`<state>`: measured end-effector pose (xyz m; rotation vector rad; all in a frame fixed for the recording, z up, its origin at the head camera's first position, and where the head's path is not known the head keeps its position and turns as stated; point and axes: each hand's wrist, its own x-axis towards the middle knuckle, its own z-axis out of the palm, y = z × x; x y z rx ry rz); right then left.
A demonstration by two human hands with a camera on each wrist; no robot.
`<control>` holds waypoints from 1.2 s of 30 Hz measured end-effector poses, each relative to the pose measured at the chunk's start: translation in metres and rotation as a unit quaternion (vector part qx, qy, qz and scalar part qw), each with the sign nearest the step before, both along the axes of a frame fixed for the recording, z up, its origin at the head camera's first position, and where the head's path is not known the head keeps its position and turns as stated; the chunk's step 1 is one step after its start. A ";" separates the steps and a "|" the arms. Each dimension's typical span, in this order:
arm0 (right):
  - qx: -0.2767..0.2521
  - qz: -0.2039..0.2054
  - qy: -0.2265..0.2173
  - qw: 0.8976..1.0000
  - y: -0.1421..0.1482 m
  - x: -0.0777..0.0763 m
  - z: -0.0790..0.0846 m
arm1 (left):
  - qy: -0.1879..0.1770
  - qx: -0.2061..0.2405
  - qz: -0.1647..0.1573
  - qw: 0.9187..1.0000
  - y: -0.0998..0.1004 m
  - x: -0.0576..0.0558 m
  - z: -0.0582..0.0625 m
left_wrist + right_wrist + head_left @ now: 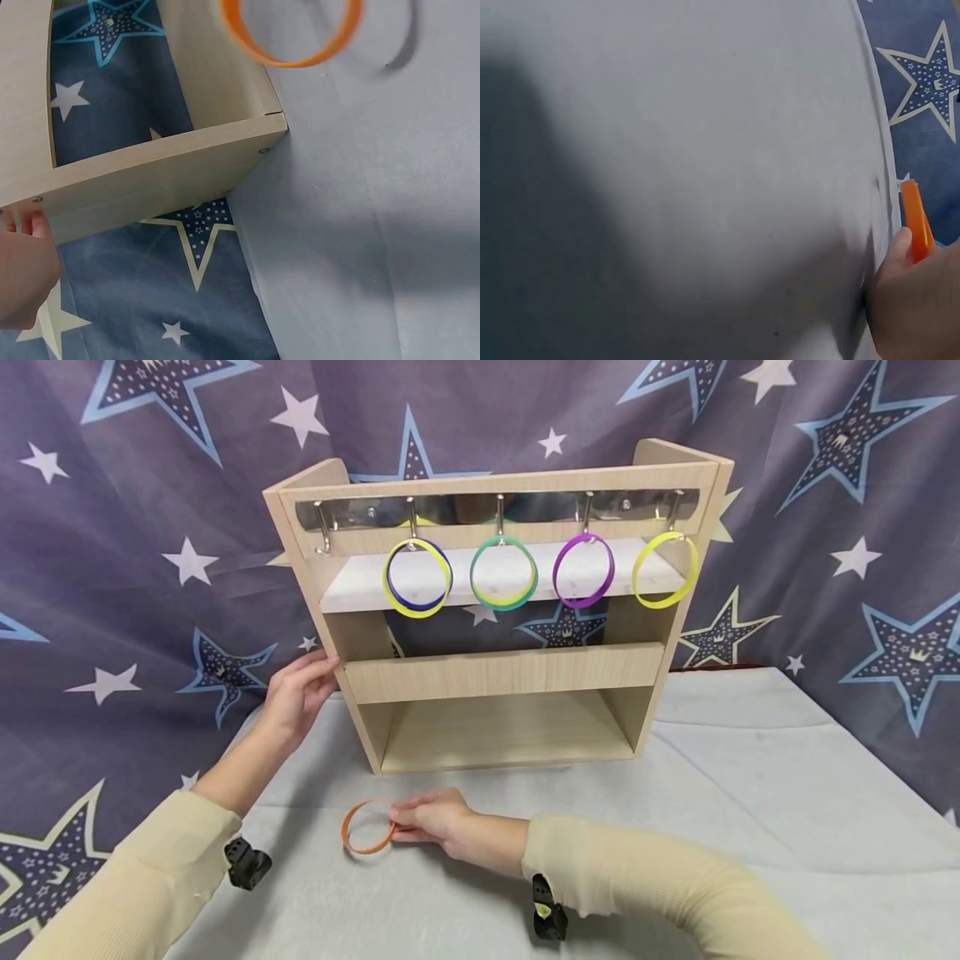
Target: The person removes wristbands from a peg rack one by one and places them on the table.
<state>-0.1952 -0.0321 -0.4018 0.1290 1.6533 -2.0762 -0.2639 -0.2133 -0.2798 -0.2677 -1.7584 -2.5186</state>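
Observation:
An orange ring [348,837] is pinched between the thumb and fingers of my right hand [437,820], in front of the wooden rack. The right wrist view shows the same orange ring [915,217] edge-on beside the thumb. My left hand [296,697] touches the left side panel of the wooden rack [502,675], fingertips at its front edge. In the left wrist view, the left hand [26,274] is partly cut off at the frame's edge. From the rack's hooks hang a yellow ring [387,583] with a blue ring [450,572], a green ring [535,572], a purple ring [612,568] and another yellow ring [695,572].
A metal strip [457,511] with several hooks runs across the rack's top; its leftmost hook [322,527] holds no ring. A white shelf [360,583] sits behind the rings. Grey cloth [735,810] covers the table, and a star-patterned curtain [187,635] hangs behind.

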 end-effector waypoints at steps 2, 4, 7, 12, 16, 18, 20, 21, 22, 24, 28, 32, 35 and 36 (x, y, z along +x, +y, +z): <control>0.011 0.003 -0.002 1.000 -0.001 -0.001 -0.002 | 0.000 0.001 -0.001 1.000 -0.001 0.000 0.000; 0.018 0.004 -0.004 1.000 -0.002 -0.001 -0.003 | 0.000 0.001 -0.001 1.000 -0.001 0.000 0.000; 0.030 0.003 -0.005 1.000 -0.004 -0.001 -0.003 | 0.000 -0.001 -0.002 1.000 -0.002 0.000 0.000; 0.046 0.004 -0.009 0.999 -0.008 -0.002 -0.001 | -0.003 0.000 0.001 1.000 -0.001 -0.001 0.000; 0.055 0.005 -0.011 0.998 -0.009 -0.002 0.000 | -0.007 0.006 -0.002 1.000 -0.001 0.000 0.000; 0.060 0.001 -0.008 0.998 -0.010 -0.002 0.001 | -0.010 0.012 -0.004 1.000 -0.001 0.001 0.000; 0.067 -0.002 -0.001 0.998 -0.011 -0.001 0.001 | -0.011 0.012 -0.005 1.000 0.000 0.001 0.000; 0.070 -0.002 0.002 0.998 -0.011 -0.001 0.002 | -0.013 0.017 -0.006 1.000 0.000 0.001 0.000; 0.072 -0.003 0.005 0.997 -0.012 -0.001 0.002 | -0.014 0.017 -0.005 1.000 0.000 0.001 0.000; 0.076 -0.002 0.011 0.997 -0.012 -0.001 0.003 | -0.017 0.017 -0.004 1.000 0.000 0.000 0.000; 0.087 0.009 0.014 0.996 -0.014 -0.003 0.004 | -0.019 0.022 -0.004 1.000 0.000 0.000 -0.001; 0.098 0.031 0.019 0.995 -0.012 -0.006 0.008 | -0.015 0.029 -0.006 0.999 0.000 0.000 -0.001; 0.094 0.050 0.019 0.994 -0.009 -0.008 0.012 | -0.010 0.032 -0.006 0.999 0.001 0.000 -0.001; 0.092 0.056 0.019 0.994 -0.008 -0.009 0.013 | -0.009 0.032 -0.007 0.999 0.000 0.000 -0.001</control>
